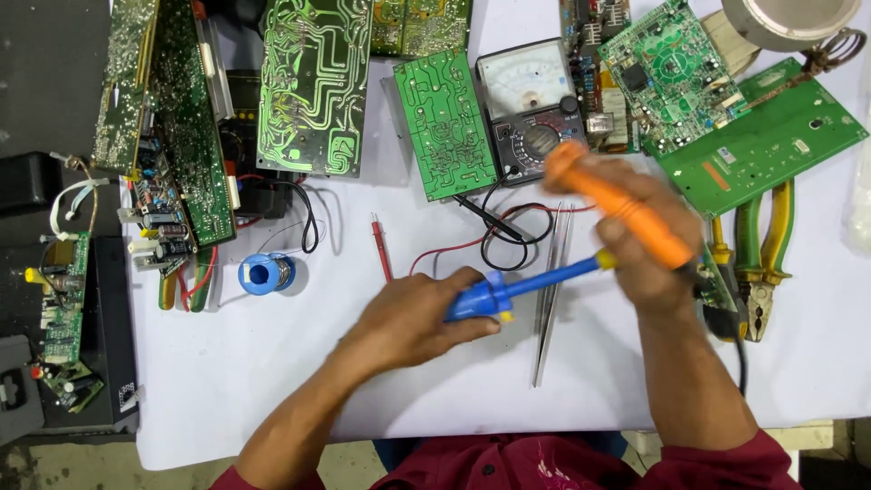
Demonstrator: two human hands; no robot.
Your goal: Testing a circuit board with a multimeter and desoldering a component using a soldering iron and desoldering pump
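Head view, looking down on a white counter [454, 381] crowded with electronics parts.

Left hand [413, 318]: fingers closed around the body of a blue desoldering pump [517, 286], held low over the counter near centre, its yellow tip end pointing right toward the other hand.

Right hand [649, 249]: fingers wrapped around the orange handle of a soldering iron [617, 204], handle angled up-left and slightly blurred. Iron's working end is hidden behind the hand; a black cord runs down beside the right forearm. The pump's far end meets the right hand, exact contact cannot be told.

Around them:
- metal tweezers [551, 290] lying flat on the counter, just beside and partly under the pump
- analog multimeter [531, 109] above the hands, its red and black probe leads [494, 238] looping on the counter
- a green circuit board [445, 122] just left of the meter, solder side up
- a larger green board [313, 86] further left, more boards stacked at far left
- blue solder spool [266, 273] left of the left hand, well apart
- yellow-green handled pliers [762, 254] right of the right hand
- a flat green board [758, 141] at upper right, a smaller populated board overlapping it

Both sleeves are dark red.
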